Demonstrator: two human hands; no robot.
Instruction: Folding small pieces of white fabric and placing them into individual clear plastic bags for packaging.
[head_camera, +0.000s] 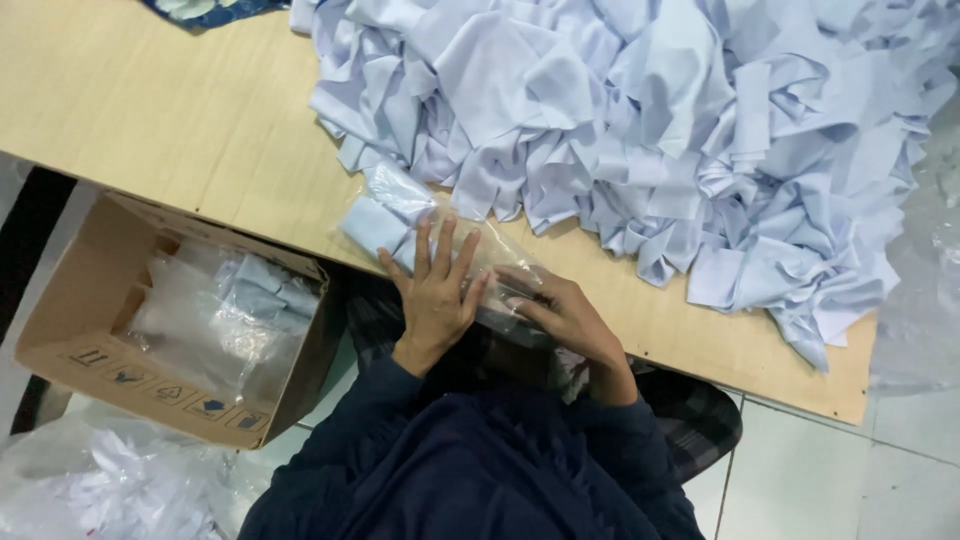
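The clear plastic bag (430, 235) you are working on lies at the near edge of the wooden table (180, 120), just in front of the big heap of pale fabric pieces (660, 120). Inside it you can see folded pale cloth (372, 225) at its left end; the rest of its contents are hard to read, because the plastic glares and both your hands cover the middle and right part. Where the bag ends on the right cannot be made out under your fingers.

Your left hand (437, 290) lies flat on top of the bag, fingers spread and pointing away from you, pressing down rather than gripping. Your right hand (565, 310) rests on the bag's right portion, fingers stretched leftward toward the other hand, their tips close to your left fingers. Whether the right hand pinches the plastic or only lies on it, you cannot tell from here.

Your dark blue sleeves (480, 460) fill the bottom of the view and hide your lap and the table edge beneath the bag.

The heap spills across the far right of the table and is cut off by the top and right edges. To your left, below table level, stands an open cardboard box (100, 340) holding filled clear packets (225, 310), their contents blurred by the wrinkled film. More crumpled plastic (110, 490) lies on the floor at lower left, partly cut off. A dark patterned cloth (205, 10) peeks in at the top edge.
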